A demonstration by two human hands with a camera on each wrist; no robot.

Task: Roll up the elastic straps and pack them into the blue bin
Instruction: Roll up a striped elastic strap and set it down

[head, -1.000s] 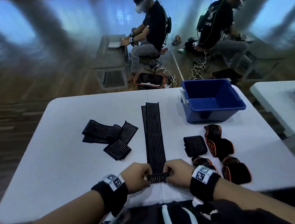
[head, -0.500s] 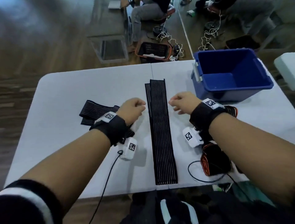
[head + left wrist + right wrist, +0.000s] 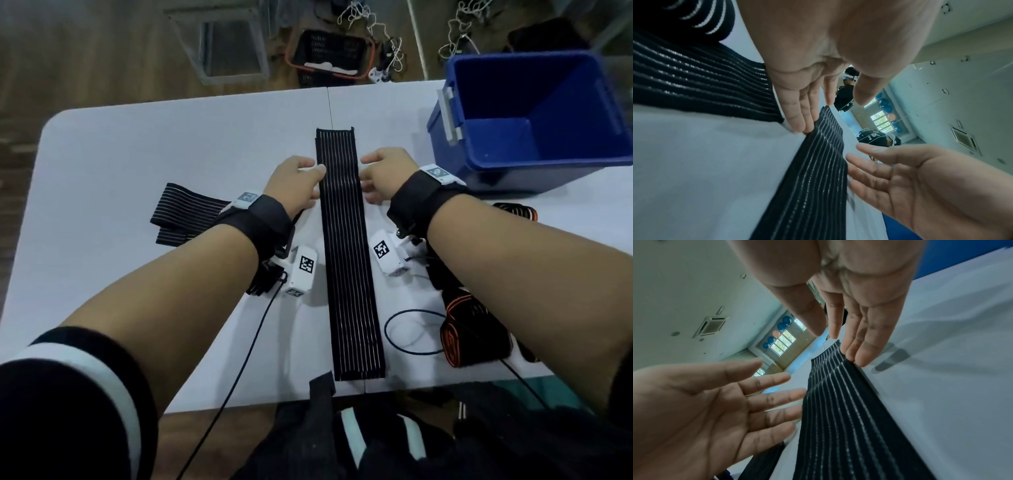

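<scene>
A long black elastic strap (image 3: 349, 257) with thin white stripes lies flat down the middle of the white table (image 3: 171, 144). My left hand (image 3: 303, 180) is at its left edge near the far end, fingers straight, and its fingertips (image 3: 799, 123) touch the strap (image 3: 813, 178). My right hand (image 3: 376, 176) mirrors it on the right edge, where straight fingertips (image 3: 859, 358) meet the strap (image 3: 849, 418). Neither hand holds anything. The blue bin (image 3: 555, 85) stands empty at the far right.
A loose pile of black striped straps (image 3: 185, 212) lies left of my left wrist. Rolled orange-edged straps (image 3: 472, 335) sit under my right forearm, near a thin cable loop (image 3: 411, 332). A black and orange basket (image 3: 329, 58) stands on the floor beyond the table.
Both hands left the strap's near end and moved up to its far part. Their curled fingers have straightened and now touch its edges. The strap lies flat along its full length.
</scene>
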